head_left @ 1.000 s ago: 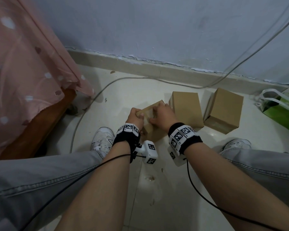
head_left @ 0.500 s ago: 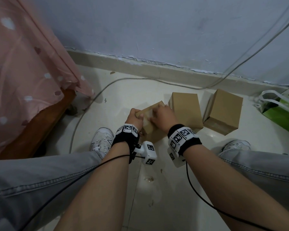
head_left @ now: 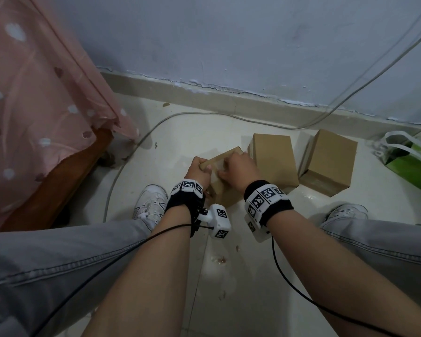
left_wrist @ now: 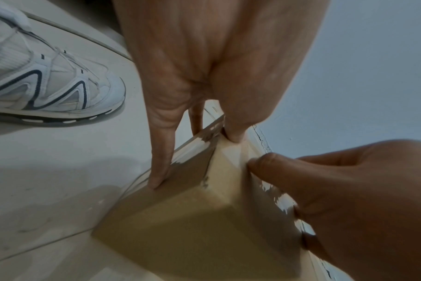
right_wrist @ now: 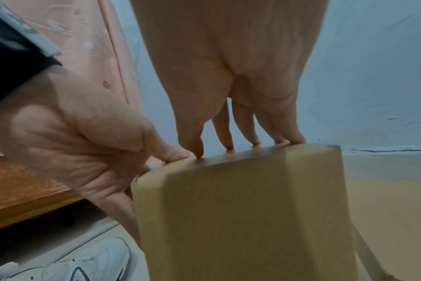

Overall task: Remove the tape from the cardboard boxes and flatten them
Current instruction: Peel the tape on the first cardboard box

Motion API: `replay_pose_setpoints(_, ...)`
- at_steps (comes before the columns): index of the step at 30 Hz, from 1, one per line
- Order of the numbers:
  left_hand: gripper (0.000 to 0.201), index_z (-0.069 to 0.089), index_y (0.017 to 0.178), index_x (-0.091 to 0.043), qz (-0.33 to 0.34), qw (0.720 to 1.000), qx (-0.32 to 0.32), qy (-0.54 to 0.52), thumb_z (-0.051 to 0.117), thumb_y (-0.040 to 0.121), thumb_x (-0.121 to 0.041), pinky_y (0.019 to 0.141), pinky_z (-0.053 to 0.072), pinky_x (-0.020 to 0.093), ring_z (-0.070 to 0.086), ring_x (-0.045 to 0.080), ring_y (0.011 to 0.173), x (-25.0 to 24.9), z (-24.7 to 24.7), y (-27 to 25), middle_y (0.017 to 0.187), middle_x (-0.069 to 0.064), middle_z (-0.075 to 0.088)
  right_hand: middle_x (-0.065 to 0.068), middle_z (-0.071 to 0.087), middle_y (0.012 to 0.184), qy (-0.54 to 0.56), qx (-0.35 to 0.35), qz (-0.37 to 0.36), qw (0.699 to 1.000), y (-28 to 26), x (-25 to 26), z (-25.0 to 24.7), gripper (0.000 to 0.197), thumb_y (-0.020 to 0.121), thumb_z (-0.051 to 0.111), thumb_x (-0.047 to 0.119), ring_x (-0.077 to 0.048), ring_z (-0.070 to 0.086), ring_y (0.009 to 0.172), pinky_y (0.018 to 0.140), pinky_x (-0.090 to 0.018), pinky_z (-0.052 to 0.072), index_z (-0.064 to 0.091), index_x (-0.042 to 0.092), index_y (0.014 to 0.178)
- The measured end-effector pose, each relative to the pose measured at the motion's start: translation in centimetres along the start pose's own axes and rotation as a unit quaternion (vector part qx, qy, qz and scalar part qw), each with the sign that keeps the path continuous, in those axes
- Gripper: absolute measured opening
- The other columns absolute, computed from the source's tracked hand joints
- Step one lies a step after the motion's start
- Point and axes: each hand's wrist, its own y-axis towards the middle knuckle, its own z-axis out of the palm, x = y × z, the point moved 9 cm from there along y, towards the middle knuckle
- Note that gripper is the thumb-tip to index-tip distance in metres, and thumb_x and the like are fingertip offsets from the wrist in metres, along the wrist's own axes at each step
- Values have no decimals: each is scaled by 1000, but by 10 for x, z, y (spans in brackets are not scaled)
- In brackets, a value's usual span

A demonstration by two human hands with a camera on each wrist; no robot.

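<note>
Nearest to us, our grey denim trouser legs [head_left: 58,259] frame a glossy cream tiled floor [head_left: 229,300], with our forearms reaching forward between them. Just beyond the black wristbands with square markers, our hands meet on a small brown cardboard box [head_left: 223,190] that stands on the floor between our white trainers [head_left: 151,205]. Our left hand [head_left: 198,172] grips the box's upper left edge, thumb on top and fingers curled down the side. In the left wrist view clear tape [left_wrist: 210,133] with torn white patches lies along that edge under the fingertips. Our right hand [head_left: 238,172] sits on the top of the same box with its fingers [right_wrist: 289,133] bent and their tips pressing along the top edge, thumb tip touching the left thumb; we see nothing pinched in it.

Just right of this box stands a second plain brown cardboard box [head_left: 272,161], and further right a third one [head_left: 328,161], tilted. Beyond that, right again, lies a green bag with white handles [head_left: 413,164]. Left of the held box hangs a pink patterned cloth [head_left: 39,105] over a wooden frame. Behind the boxes a grey cable [head_left: 204,114] runs along the floor before a pale blue wall [head_left: 229,32].
</note>
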Motion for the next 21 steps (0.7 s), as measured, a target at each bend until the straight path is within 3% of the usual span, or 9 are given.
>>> replay_pose_setpoints(6, 2, 45, 100, -30, 3, 1000, 11, 0, 45, 101, -33, 66, 58, 60, 69, 45, 81, -4, 0, -5, 91, 16, 64, -22, 60, 118, 6, 2, 9, 1000, -2, 1, -3, 31, 92, 57, 34, -41, 48, 123, 101, -50, 45, 65, 4, 94)
replay_pose_setpoints(11, 4, 45, 103, -26, -3, 1000, 11, -10, 45, 102, -30, 65, 58, 61, 68, 47, 82, -6, -1, -10, 88, 13, 60, -22, 63, 105, 22, 9, 9, 1000, -4, 4, -6, 29, 89, 60, 34, -41, 52, 114, 96, -51, 48, 61, 6, 83)
replay_pose_setpoints(16, 5, 45, 105, -24, -7, 1000, 11, -20, 46, 102, -28, 65, 57, 62, 68, 47, 83, -7, -1, -12, 89, 13, 61, -20, 62, 105, 16, -1, 18, 1000, -5, 6, -7, 27, 88, 60, 32, -40, 53, 111, 95, -51, 48, 63, 5, 87)
replay_pose_setpoints(18, 5, 45, 106, -24, -12, 1000, 12, -23, 46, 102, -28, 65, 57, 63, 68, 48, 84, -8, -1, -14, 89, 14, 61, -18, 63, 96, 24, -2, 25, 999, -5, 8, -8, 26, 88, 60, 30, -39, 56, 107, 93, -50, 49, 55, 10, 74)
replay_pose_setpoints(21, 8, 45, 108, -22, -17, 1000, 14, -22, 45, 102, -28, 66, 57, 62, 68, 48, 86, -9, -1, -15, 91, 15, 61, -12, 52, 77, 17, -6, 29, 999, -6, 11, -11, 40, 88, 60, 30, -39, 60, 99, 87, -48, 51, 36, 16, 59)
